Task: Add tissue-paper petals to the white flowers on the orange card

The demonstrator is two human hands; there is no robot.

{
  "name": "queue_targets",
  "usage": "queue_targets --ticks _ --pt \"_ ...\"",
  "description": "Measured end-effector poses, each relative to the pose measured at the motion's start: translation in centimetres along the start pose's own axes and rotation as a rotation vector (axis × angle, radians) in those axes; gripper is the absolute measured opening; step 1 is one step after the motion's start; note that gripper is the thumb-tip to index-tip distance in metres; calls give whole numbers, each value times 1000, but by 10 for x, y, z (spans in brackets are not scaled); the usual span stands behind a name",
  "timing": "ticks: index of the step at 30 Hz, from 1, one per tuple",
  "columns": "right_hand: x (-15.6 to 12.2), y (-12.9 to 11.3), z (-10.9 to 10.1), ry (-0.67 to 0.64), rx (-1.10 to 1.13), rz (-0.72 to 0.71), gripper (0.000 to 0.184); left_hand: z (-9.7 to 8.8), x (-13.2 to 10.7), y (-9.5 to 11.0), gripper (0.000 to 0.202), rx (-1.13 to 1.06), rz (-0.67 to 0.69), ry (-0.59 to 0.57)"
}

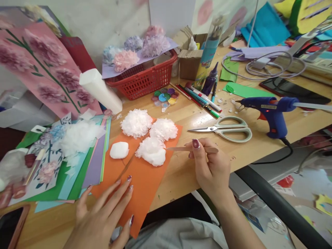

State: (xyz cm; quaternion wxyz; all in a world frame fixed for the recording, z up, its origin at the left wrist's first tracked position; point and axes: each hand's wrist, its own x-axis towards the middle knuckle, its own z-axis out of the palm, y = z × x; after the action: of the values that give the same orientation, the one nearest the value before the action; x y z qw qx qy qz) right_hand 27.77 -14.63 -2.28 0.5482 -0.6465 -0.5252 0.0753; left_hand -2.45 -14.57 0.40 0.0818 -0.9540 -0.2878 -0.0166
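Note:
My left hand [106, 211] lies spread on a sheet of orange paper [145, 183], holding it against the table. In my right hand [211, 167] a thin flat wooden stick [178, 149] is pinched, its tip at the edge of a white ruffled flower [149, 148] with a smooth white patch on its lower side. Two more white ruffled flowers, one at the upper left [136, 122] and one at the right [164, 129], sit on the same sheet. A small rounded white pad [119, 150] rests left of a brown stem line [128, 164].
Scissors [220, 129] and a blue glue gun [272, 110] lie to the right. Behind are pens [199, 98], paint pots [166, 97] and a red basket [147, 81] with paper flowers on top. Coloured sheets [94, 166] and white tissue [77, 138] fill the left.

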Motion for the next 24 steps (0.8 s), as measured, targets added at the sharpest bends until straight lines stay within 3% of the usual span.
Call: queue_targets --ticks 10,15,19,24 --pt "5 3 10 -9 56 10 32 2 -6 -3 44 4 -19 -53" --pt "3 4 4 28 50 15 29 5 -8 -1 47 22 -41 -62" --pt "3 2 -2 -8 47 -35 31 4 -6 0 45 28 -25 -51" --pt "5 1 7 -51 50 -85 29 3 -6 -1 45 24 -17 -31"
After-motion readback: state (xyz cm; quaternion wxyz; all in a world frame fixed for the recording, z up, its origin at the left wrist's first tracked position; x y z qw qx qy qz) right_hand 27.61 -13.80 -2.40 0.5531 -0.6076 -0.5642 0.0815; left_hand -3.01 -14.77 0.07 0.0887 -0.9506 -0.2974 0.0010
